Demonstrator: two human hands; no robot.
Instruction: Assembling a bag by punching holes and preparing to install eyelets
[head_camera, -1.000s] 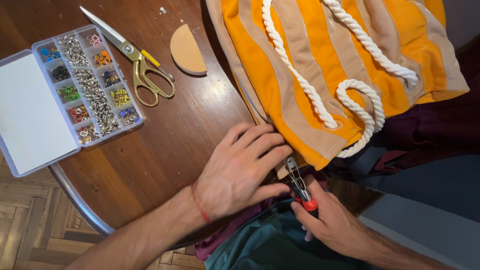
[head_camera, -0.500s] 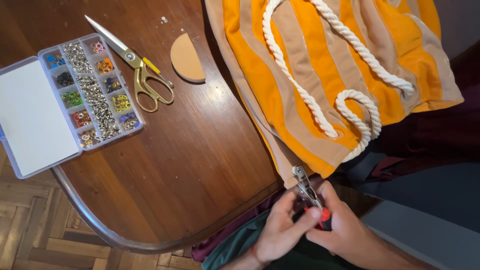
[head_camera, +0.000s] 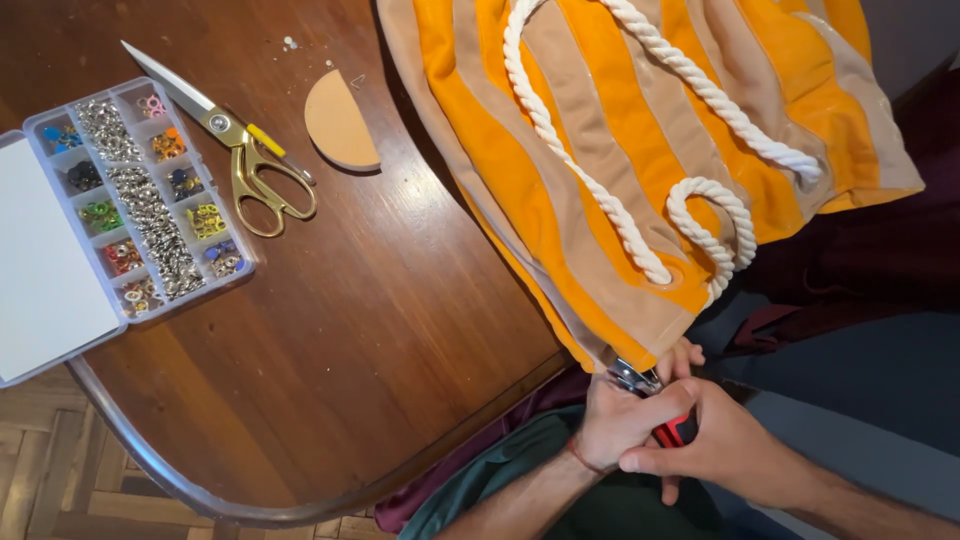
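- Your left hand (head_camera: 618, 425) and right hand (head_camera: 722, 448) are clenched together over one pair of pliers (head_camera: 655, 405), low and right of centre in the frame, just off the worktop edge. Both hands on one tool suggests a hard squeeze.
- The pliers have red grips, mostly hidden under your fingers; the metal head pokes out towards the corner of the bag (head_camera: 640, 170) and meets its lower hem. I cannot tell what sits between the tool's jaws.
- The bag, orange and tan striped, lies flat across the upper right, its corner hanging over the edge so the tool can get at it from below.
- A white rope handle (head_camera: 640, 120) loops over the bag and enters it through a hole near the bottom corner.
- The worktop (head_camera: 380, 330) is dark wood with a curved edge.
- Gold-handled scissors (head_camera: 240, 165) and a tan half-round piece (head_camera: 338, 125) lie upper left, well apart from your hands.
- The clear compartment box (head_camera: 140, 200), at far left, lid open, holds small metal fittings sorted by colour: silver down the middle, coloured ones either side.
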